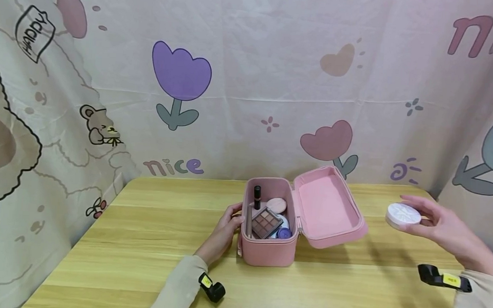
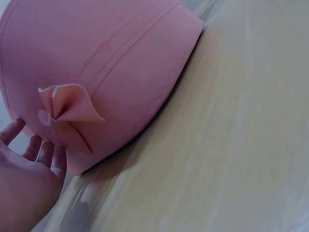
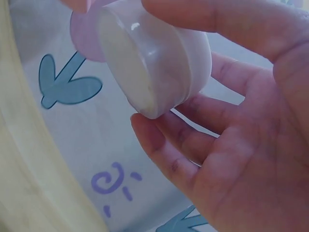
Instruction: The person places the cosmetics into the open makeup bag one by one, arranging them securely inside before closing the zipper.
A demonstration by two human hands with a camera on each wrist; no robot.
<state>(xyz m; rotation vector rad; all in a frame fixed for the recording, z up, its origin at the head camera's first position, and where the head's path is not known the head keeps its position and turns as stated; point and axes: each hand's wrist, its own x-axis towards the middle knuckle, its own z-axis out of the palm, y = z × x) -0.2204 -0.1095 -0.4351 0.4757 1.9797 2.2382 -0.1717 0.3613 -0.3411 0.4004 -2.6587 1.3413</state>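
A pink makeup case (image 1: 267, 253) stands on the table, its lid (image 1: 331, 203) swung out to the right. My left hand (image 1: 227, 226) rests against the case's left side, fingertips at the wall near a small pink bow-like tab (image 2: 72, 104). Inside are an eyeshadow palette (image 1: 266, 223), an upright black tube (image 1: 257, 197), a pale pink round item (image 1: 276, 205), a purple-capped item (image 1: 284, 233) and a slim stick (image 1: 249, 221) along the left wall. Above the table at the right, my right hand (image 1: 443, 225) grips a round white cosmetic container (image 1: 403, 215) with a patterned top between thumb and fingers.
The wooden table (image 1: 136, 256) ends at the back against a patterned curtain (image 1: 252, 78), which also hangs at both sides. Each sleeved wrist carries a small black camera, one at the left (image 1: 212, 287) and one at the right (image 1: 444, 278).
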